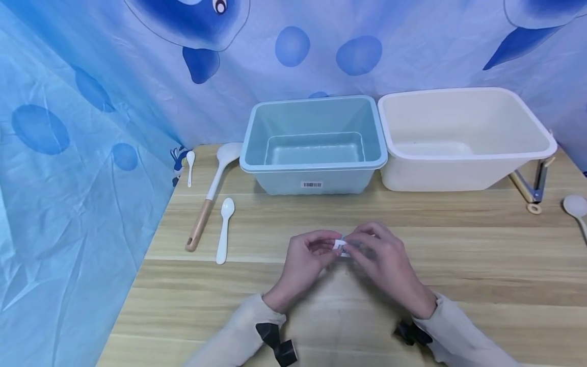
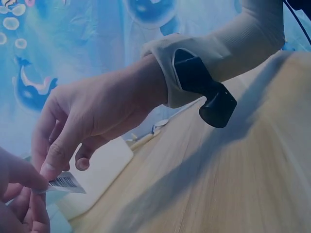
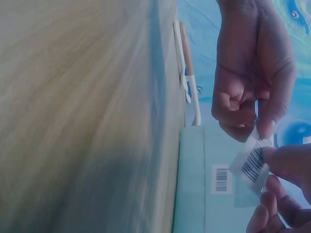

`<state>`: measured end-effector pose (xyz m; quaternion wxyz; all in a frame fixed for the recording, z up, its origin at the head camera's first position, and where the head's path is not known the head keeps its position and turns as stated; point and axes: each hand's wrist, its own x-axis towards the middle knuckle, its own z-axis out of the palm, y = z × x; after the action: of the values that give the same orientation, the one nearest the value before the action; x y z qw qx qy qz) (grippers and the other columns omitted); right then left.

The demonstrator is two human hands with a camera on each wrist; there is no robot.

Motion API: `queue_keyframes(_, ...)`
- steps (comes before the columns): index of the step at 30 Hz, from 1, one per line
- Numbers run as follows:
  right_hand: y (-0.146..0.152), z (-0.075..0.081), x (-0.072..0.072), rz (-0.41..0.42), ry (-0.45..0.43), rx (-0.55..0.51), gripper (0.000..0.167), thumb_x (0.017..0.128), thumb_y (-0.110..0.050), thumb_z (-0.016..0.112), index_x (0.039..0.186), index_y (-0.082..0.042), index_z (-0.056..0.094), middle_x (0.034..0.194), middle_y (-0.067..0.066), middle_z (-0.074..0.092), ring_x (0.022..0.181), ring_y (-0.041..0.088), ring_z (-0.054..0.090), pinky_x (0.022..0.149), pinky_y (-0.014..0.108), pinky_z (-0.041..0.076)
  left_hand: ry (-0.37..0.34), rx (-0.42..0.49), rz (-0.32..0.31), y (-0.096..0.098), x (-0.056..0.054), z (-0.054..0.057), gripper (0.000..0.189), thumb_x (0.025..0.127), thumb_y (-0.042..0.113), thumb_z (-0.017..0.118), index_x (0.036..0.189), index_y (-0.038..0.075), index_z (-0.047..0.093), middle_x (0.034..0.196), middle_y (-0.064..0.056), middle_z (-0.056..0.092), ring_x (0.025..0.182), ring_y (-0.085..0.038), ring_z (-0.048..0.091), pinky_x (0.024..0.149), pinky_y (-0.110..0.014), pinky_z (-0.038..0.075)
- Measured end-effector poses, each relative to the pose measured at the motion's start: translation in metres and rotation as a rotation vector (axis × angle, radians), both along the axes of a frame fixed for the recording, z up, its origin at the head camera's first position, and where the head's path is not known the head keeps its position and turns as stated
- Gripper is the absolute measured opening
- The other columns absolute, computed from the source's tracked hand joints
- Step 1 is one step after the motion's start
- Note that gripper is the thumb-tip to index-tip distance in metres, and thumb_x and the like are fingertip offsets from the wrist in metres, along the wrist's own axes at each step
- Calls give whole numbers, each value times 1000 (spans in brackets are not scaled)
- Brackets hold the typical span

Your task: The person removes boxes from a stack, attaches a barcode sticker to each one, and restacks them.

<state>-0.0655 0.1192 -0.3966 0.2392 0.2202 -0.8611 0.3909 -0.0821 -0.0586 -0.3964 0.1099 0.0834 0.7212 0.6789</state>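
Observation:
Between both hands, over the middle of the table, is a small see-through plastic packet with a white barcode label [image 3: 251,164]. My left hand [image 1: 306,260] pinches one edge of it between thumb and fingers. From the other side my right hand [image 1: 385,265] pinches it too, thumb over the label in the right wrist view. The fingertips of both hands almost meet and cover much of the packet. In the left wrist view the striped label [image 2: 65,181] sticks out beside the left thumb. What the packet contains cannot be made out.
Behind the hands stand a light blue basin [image 1: 314,178] and a white basin [image 1: 435,173]. Left lie a ladle with a brown handle [image 1: 206,209], a white spoon [image 1: 223,229] and a tiny spoon [image 1: 190,168]. Right are a hinged metal piece [image 1: 534,188] and another spoon [image 1: 575,206].

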Motion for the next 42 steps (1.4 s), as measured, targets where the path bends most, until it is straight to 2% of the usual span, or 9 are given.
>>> queue_keyframes(6, -1, -1, 0, 5, -19, -28, 18, 74, 0, 81, 87, -11, 75, 91, -3, 65, 79, 8, 60, 65, 12, 49, -31, 47, 18, 0, 1, 1, 25, 78, -9, 69, 102, -3, 72, 101, -21, 71, 85, -15, 67, 77, -21, 57)
queue_keyframes(12, 0, -3, 0, 17, -67, -27, 15, 76, -2, 79, 85, -13, 73, 89, -4, 65, 75, 6, 59, 61, 20, 51, -54, 43, 1, 0, 1, -2, 26, 78, -10, 69, 103, -4, 71, 101, -21, 71, 85, -14, 68, 77, -21, 57)
queue_keyframes(18, 2, -5, 1, 35, -164, 13, 11, 81, -7, 76, 85, -15, 70, 89, -5, 66, 75, 3, 56, 62, 21, 51, -83, 35, -9, -1, 0, -7, 28, 77, -10, 69, 105, -6, 70, 102, -23, 71, 87, -14, 68, 80, -21, 57)
queue_keyframes(23, 4, -5, 0, 66, -208, 23, 11, 84, -7, 73, 88, -15, 67, 87, -7, 64, 73, 2, 54, 62, 20, 50, -113, 43, -19, -4, -1, -10, 28, 80, -2, 71, 108, -5, 69, 105, -21, 70, 89, -13, 69, 80, -21, 56)
queue_keyframes(27, 7, -6, 0, 94, -235, 26, 12, 85, -6, 72, 89, -16, 67, 86, -8, 64, 74, 1, 54, 62, 20, 50, -145, 30, 16, -6, -1, -11, 24, 87, 9, 68, 108, -3, 70, 107, -19, 71, 82, -12, 67, 71, -21, 55)
queue_keyframes(31, 9, -5, 0, 131, -245, 24, 13, 85, -5, 72, 89, -16, 67, 87, -7, 65, 75, 1, 56, 64, 21, 51, -155, 16, 57, -8, -4, -13, 23, 91, 12, 65, 107, -3, 71, 107, -21, 71, 75, -13, 66, 66, -22, 55)
queue_keyframes(38, 15, -4, 3, 174, -224, -3, 17, 82, -1, 73, 88, -16, 67, 87, -8, 67, 75, 0, 60, 67, 21, 54, -142, -56, 96, -16, -8, -20, 21, 87, 9, 68, 105, -1, 72, 104, -16, 73, 89, -14, 71, 78, -24, 56)
queue_keyframes(42, 19, -3, 3, 180, -243, -22, 17, 82, 0, 73, 88, -15, 68, 86, -7, 69, 75, 1, 62, 69, 23, 56, -42, -196, 51, -23, -10, -23, 19, 87, 8, 67, 105, 4, 73, 102, -12, 74, 92, -15, 70, 79, -21, 55)
